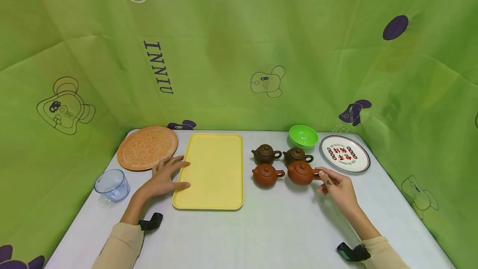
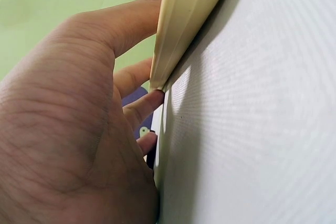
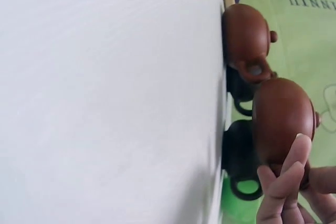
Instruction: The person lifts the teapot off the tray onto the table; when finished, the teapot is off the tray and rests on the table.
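My right hand pinches the handle of a reddish-brown teapot. In the right wrist view this teapot is held up off the white table. A second reddish-brown teapot stands to its left, and two dark brown teapots, one at the left and one at the right, stand just behind. My left hand rests at the left edge of a yellow tray, thumb and fingers spread over its rim. In the left wrist view the fingers reach along the tray's side.
A round orange-brown mat lies at the back left, with a clear blue glass bowl in front of it. A green bowl and a white patterned plate are at the back right. Green cloth walls the table.
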### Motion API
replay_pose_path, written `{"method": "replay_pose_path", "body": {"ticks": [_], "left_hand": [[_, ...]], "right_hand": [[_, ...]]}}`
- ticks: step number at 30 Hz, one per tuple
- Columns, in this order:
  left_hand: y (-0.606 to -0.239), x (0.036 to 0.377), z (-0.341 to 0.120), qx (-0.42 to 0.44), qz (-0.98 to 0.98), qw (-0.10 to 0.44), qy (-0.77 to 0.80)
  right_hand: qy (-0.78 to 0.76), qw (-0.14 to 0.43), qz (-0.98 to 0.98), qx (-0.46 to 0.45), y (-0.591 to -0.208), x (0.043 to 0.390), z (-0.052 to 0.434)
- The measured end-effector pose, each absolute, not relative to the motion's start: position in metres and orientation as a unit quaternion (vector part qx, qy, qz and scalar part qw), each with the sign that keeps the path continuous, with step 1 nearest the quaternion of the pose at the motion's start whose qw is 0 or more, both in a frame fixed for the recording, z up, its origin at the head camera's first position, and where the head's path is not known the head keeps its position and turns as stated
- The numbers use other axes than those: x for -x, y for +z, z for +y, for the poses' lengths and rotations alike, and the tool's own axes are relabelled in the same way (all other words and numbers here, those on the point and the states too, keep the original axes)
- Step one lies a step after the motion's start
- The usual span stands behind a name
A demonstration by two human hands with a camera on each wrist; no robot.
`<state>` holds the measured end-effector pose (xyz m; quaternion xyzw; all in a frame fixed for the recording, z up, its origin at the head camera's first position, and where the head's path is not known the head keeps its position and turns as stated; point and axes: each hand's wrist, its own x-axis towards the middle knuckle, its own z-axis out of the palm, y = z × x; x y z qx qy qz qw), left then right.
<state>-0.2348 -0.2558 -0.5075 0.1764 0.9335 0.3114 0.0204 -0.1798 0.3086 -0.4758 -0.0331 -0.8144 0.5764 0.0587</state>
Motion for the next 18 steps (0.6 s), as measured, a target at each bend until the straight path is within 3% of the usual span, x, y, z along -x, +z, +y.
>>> {"method": "replay_pose_path", "body": {"ticks": [18], "left_hand": [[-0.5085, 0.235, -0.2569, -0.178, 0.933, 0.018, 0.311]], "right_hand": [[0.566, 0.022, -0.823, 0.046, -0.4845, 0.1816, 0.3129]]}}
